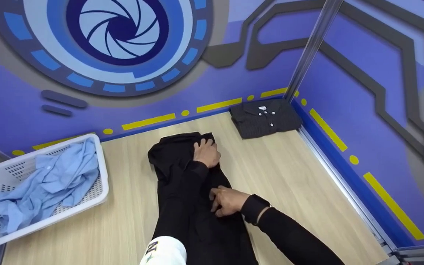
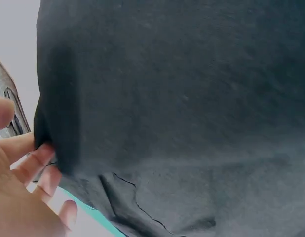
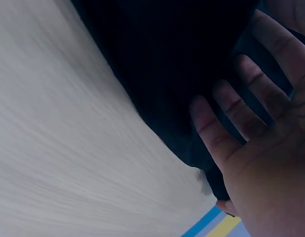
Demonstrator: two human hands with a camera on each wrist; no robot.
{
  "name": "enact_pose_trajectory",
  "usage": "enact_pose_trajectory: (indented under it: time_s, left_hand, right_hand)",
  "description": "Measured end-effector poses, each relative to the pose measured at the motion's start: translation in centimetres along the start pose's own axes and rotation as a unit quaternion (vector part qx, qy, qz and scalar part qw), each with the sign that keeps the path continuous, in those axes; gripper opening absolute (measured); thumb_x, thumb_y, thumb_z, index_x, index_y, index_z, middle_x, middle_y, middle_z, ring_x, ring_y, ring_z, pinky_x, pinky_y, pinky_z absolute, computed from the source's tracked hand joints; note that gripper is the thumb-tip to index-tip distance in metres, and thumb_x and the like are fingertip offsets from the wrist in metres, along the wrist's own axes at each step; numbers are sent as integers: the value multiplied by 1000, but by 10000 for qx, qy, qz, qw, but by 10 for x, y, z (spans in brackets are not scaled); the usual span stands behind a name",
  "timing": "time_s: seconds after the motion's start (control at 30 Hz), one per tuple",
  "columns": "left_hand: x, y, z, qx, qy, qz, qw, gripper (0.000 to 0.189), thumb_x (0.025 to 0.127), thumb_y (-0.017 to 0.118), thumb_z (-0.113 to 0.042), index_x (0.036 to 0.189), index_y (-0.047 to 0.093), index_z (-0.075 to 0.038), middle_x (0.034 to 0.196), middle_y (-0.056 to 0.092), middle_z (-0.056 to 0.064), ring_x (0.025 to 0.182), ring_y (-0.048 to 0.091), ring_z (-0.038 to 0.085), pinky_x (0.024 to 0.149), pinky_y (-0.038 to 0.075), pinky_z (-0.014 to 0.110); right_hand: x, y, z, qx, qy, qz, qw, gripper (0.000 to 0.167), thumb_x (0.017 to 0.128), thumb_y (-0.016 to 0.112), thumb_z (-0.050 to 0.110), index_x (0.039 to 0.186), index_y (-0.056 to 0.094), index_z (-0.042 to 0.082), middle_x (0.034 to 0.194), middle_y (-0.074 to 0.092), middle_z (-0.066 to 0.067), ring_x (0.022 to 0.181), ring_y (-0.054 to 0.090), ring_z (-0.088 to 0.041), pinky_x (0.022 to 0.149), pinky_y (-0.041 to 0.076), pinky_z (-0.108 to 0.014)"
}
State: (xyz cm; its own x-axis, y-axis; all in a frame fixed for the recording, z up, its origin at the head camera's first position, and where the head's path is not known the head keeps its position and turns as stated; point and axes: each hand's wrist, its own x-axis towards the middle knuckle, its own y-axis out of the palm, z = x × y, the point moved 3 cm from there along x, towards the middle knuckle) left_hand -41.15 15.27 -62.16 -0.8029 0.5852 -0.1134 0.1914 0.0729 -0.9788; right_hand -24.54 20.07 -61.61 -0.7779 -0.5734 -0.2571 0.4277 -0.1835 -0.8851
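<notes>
A long black garment [image 1: 204, 228], folded narrow, lies lengthwise on the wooden table, its bunched part at the far end. My left hand [image 1: 207, 152] rests on its far right edge with fingers spread. In the left wrist view, the fingertips [image 2: 44, 153] touch the edge of the dark cloth. Lower down, my right hand [image 1: 228, 200] touches the garment's right side, fingers slightly bent. In the right wrist view, the fingers [image 3: 236, 108] lie extended along the black fabric, close to its edge. The left forearm covers part of the garment.
A white plastic basket [image 1: 103, 176] with a crumpled light blue shirt [image 1: 55, 173] stands at the left. At the back right corner lies a folded dark striped shirt [image 1: 267, 119] with white buttons. Blue patterned panels [image 1: 182, 92] bound the table behind and on the right.
</notes>
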Motion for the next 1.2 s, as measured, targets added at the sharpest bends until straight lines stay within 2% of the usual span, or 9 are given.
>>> enact_pose_trajectory:
  time_s: [0.2,0.47,0.6,0.7,0.77,0.87,1.03,1.13,1.2]
  left_hand:
    - [8,-4,7,-519,-139,-228,9983,42,109,47,-25,147,55,-8,152,47,14,130,42,38,103,35,56]
    - [16,-4,12,-1103,-481,-66,9927,51,108,46,-25,157,43,-8,159,39,15,140,35,39,108,31,59]
    - [13,-9,8,-1592,-183,348,9865,57,110,41,-33,163,32,-15,169,24,13,152,24,39,118,23,61]
    - [6,-14,6,-1857,133,524,9811,57,112,35,-36,166,24,-23,173,13,10,157,15,39,123,18,60]
    - [-6,-17,13,-1835,238,396,9819,56,112,36,-33,166,25,-22,173,14,11,157,15,39,123,18,60]
    - [-30,-16,26,-1535,334,29,9876,56,110,45,-25,163,32,-14,170,21,15,155,22,40,121,23,60]
    - [-79,6,44,-982,480,-599,9922,58,100,63,-19,153,47,-4,160,37,22,145,35,43,116,31,59]
    - [-107,22,54,-718,287,-894,9930,52,97,68,-20,145,56,-2,148,48,24,135,44,43,111,36,57]
    - [-120,29,61,-586,72,-1156,9915,44,97,69,-20,136,63,-1,136,55,24,126,50,42,106,40,56]
  right_hand:
    - [-1,0,1,-148,1,-14,9999,20,80,83,23,100,86,19,122,64,-5,102,56,-20,92,49,-26]
    - [-4,4,7,-245,-55,-58,9997,24,81,84,23,104,85,19,122,64,-4,101,56,-18,91,48,-23]
    - [-7,6,6,-309,-214,-188,9991,23,83,81,22,105,84,16,122,65,-5,102,57,-21,91,50,-25]
    - [-10,7,0,-473,-315,-484,9972,25,86,78,20,109,82,12,123,66,-9,103,59,-25,93,51,-30]
    - [-10,8,-2,-648,-330,-678,9950,30,88,76,19,116,79,10,126,64,-11,106,59,-28,95,51,-33]
    - [-11,11,-9,-784,-98,-835,9934,40,91,74,20,129,72,8,138,58,-14,118,56,-32,102,49,-42]
    - [-13,14,-18,-558,555,-694,9945,54,96,71,25,144,59,4,158,40,-18,139,43,-40,110,43,-54]
    - [-11,16,-18,-411,887,-595,9934,57,98,69,26,147,55,1,163,33,-22,143,40,-44,111,42,-55]
    - [-9,16,-16,-432,1051,-564,9919,58,98,68,26,147,54,0,162,33,-25,142,41,-45,111,43,-55]
